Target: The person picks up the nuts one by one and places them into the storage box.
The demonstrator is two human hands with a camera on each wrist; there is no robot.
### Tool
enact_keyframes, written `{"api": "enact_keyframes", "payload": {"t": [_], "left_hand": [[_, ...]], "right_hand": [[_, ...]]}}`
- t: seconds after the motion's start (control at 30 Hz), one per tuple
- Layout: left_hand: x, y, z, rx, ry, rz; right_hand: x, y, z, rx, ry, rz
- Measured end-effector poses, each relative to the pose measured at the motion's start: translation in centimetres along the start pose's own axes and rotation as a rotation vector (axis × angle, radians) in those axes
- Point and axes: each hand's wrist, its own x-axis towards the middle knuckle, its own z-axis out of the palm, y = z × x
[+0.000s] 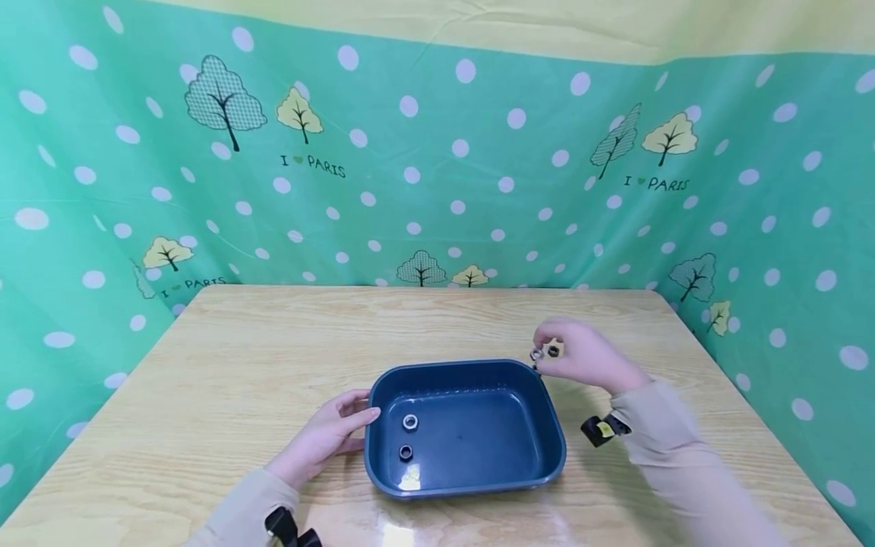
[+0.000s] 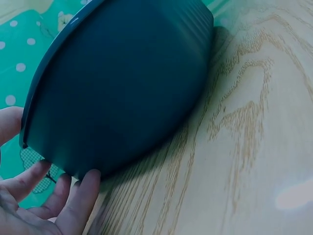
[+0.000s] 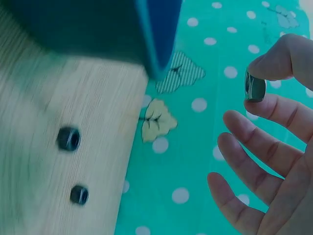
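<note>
A dark blue plastic tray [image 1: 465,490] stands on the table. At its left end my left hand [image 1: 328,433] grips it, thumb over the rim and fingers against the outer wall; the left wrist view shows those fingertips [image 2: 90,178] low on the wall. Inside the tray, near its left side, lie a silver hex nut [image 1: 410,422] and a dark hex nut [image 1: 405,453]. Beyond the tray's back right corner, my right hand [image 1: 584,355] pinches a silver nut [image 3: 255,87] between thumb and index finger, the other fingers spread.
Two dark nuts [image 3: 68,138] [image 3: 79,195] rest on the wooden table [image 1: 273,334] near the right hand. A green dotted cloth [image 1: 437,167] hangs behind the table and along both sides.
</note>
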Motion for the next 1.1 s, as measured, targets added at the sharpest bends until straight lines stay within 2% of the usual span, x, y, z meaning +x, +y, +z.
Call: {"api": "enact_keyframes", "payload": {"t": [0.2,0.4,0.53,0.8,1.1], "left_hand": [[0.2,0.2,0.0,0.013,0.006,0.008],[0.1,0.3,0.0,0.004,-0.003,0.021],[0.0,0.3,0.0,-0.008,-0.006,0.028],[-0.2,0.3,0.2,0.002,0.022,0.023],[-0.2,0.3,0.2,-0.003,0.013,0.025]], "right_hand": [[1.2,-2.1,0.9,0.05,-0.025,-0.063],[2.4,-4.0,1.2,0.052,-0.034,-0.122],[3.0,-5.2,1.8,0.115,-0.023,-0.149],[4.4,-6.8,3.5,0.206,-0.05,-0.182],[5.5,-8.0,4.8,0.26,-0.065,-0.228]]}}
